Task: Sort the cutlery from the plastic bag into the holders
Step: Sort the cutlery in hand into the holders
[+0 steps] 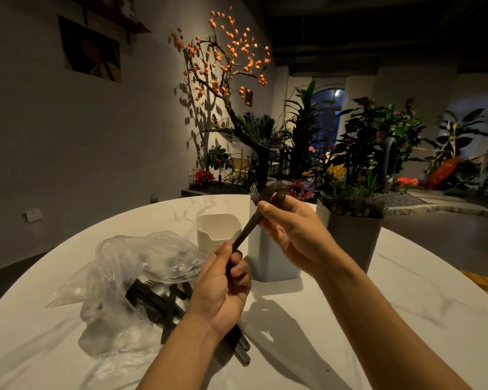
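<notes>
Cutlery (155,301) fills bag (119,266); grey holder (352,237) holds forks

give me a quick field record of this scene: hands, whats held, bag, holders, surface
left hand: grips the handle end of the dark forks
right hand: pinches the same forks just below the tines
forks: bundle held tilted in the air, tines up and away
plastic bag: clear, crumpled, left of the hands, dark cutlery inside and spilling out
holders: white holder, light grey holder, dark grey holder, all upright
surface: white marble table
</notes>
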A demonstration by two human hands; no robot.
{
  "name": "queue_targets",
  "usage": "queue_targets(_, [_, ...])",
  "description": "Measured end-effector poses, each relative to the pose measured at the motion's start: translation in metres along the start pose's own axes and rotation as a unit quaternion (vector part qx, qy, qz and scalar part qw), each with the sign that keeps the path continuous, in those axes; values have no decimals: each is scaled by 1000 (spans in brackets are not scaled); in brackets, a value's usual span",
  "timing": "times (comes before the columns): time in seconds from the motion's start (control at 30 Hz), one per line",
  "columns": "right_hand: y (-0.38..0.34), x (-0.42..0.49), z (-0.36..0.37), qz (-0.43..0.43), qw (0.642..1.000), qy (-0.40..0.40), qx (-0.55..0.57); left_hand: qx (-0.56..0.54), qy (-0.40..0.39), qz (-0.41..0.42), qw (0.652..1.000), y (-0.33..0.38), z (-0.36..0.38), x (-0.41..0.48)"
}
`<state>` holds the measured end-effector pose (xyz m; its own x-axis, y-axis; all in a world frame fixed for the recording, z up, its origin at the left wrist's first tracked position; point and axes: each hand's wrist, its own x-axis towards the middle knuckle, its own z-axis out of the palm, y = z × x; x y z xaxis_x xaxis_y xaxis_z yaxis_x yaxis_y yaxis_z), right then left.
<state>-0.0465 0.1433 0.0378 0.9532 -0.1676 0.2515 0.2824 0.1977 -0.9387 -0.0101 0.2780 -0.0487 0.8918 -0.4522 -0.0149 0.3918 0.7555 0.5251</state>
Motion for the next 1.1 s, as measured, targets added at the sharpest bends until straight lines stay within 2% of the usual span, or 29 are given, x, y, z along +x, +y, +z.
queue_targets(0.17, [-7, -6, -9, 41, 986, -127, -100, 28, -17, -9, 999, 0, 0, -3])
queue_targets(0.23, [-14, -10, -16, 61, 976, -145, -149, 55, -37, -28, 997, -3, 3, -6])
queue_targets(0.3, [-24, -9, -24, 36, 980, -101, -166, 98, -51, -50, 993, -6, 4, -9])
queue_targets(0.4, [-42, -3, -38, -82, 975, 13, -205, 137, -26, -54, 989, -7, 4, -10])
queue_targets(0.5, [-49, 4, -53, -185, 927, 125, -302, 138, -1, -53, 989, -6, 4, -11])
queue_targets(0.57, [-46, 8, -57, -208, 907, 158, -330, 131, 6, -55, 990, -5, 3, -11])
queue_targets(0.73, [-21, 17, -50, -148, 910, 138, -362, 134, 15, -55, 989, -5, 4, -11])
queue_targets(0.83, [-5, 23, -42, -136, 888, 140, -416, 133, 21, -54, 989, -5, 4, -11])
queue_targets(0.97, [-14, 24, -42, -163, 882, 144, -417, 127, 23, -51, 990, -3, 3, -11])
queue_targets(1.1, [-28, 21, -48, -233, 871, 170, -397, 122, 29, -55, 991, -3, 2, -10])
